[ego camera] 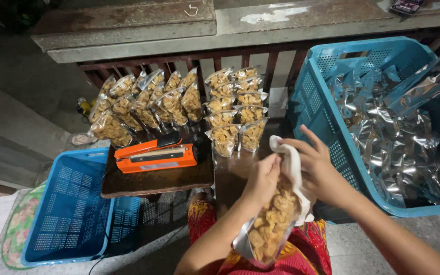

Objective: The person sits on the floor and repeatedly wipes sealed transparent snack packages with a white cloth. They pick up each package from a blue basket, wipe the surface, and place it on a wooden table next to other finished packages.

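**Two hands on one snack pouch**

Two sets of fingers close around the top of a clear pouch of pale fried snacks [273, 221], low and just right of centre in the frame. The left hand [262, 179] has its fingers curled tight on the left side of the pouch's mouth. The right hand [318, 165] pinches the other side with thumb and lower fingers, together with a white cloth [290, 162] draped over the opening, while its upper fingers stand spread. The pouch hangs tilted, its bottom corner toward the lower edge of the frame, above a lap in red patterned fabric [309, 252].

Just beyond the hands, a dark tabletop [159, 179] carries an orange heat sealer [156, 155], left of centre. Behind the sealer stand rows of filled snack pouches [143, 104], leaning one against the next, and a second block of them [235, 107] stands at centre, directly above the hands.

On the right side of the frame, a large blue plastic basket [319, 114] holds a heap of empty silvery pouches [398, 137]. At lower left, another blue basket [72, 203] lies beside the tabletop, with a flowered mat [19, 229] under its outer edge. A concrete ledge [179, 30] over a dark red railing [260, 58] runs across the top of the frame.
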